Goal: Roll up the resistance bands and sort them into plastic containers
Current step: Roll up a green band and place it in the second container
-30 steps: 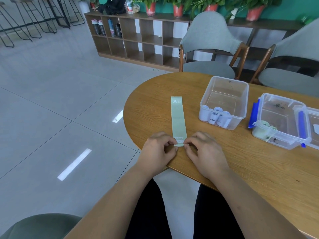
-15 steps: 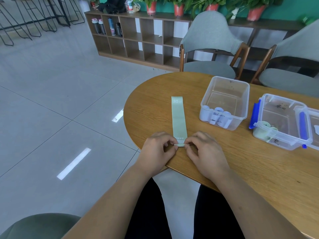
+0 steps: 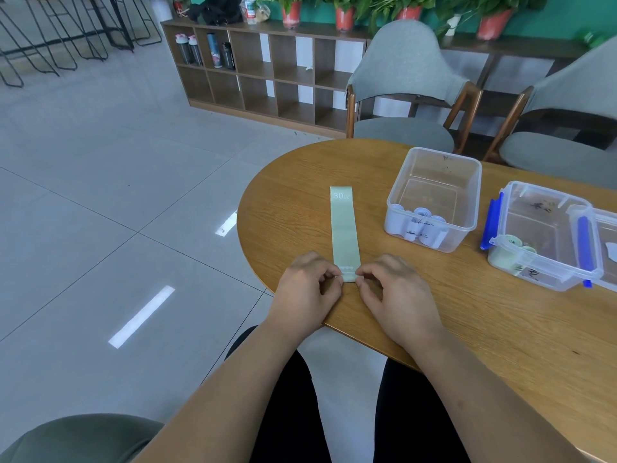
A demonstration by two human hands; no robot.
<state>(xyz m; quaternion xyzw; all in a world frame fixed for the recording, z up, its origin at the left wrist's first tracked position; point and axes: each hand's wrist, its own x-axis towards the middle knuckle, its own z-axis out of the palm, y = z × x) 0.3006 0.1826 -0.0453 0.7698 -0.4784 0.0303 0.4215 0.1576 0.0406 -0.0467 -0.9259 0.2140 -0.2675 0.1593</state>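
A pale green resistance band (image 3: 344, 228) marked "30" lies flat on the wooden table (image 3: 467, 312), pointing away from me. Its near end is curled into a small roll. My left hand (image 3: 307, 289) pinches the left side of that roll and my right hand (image 3: 394, 292) pinches the right side. A clear plastic container (image 3: 434, 168) to the right holds several rolled pale blue bands (image 3: 420, 225). Further right, a clear container with blue clips (image 3: 541, 262) holds rolled green bands (image 3: 510, 242).
A third clear container (image 3: 606, 235) is cut off at the right edge. Two grey chairs (image 3: 407, 95) stand behind the table, and a wooden shelf unit (image 3: 267, 71) runs along the wall. Tiled floor lies to the left.
The rolled near end of the green band has grown slightly under my fingers. The hands stay in nearly the same place.
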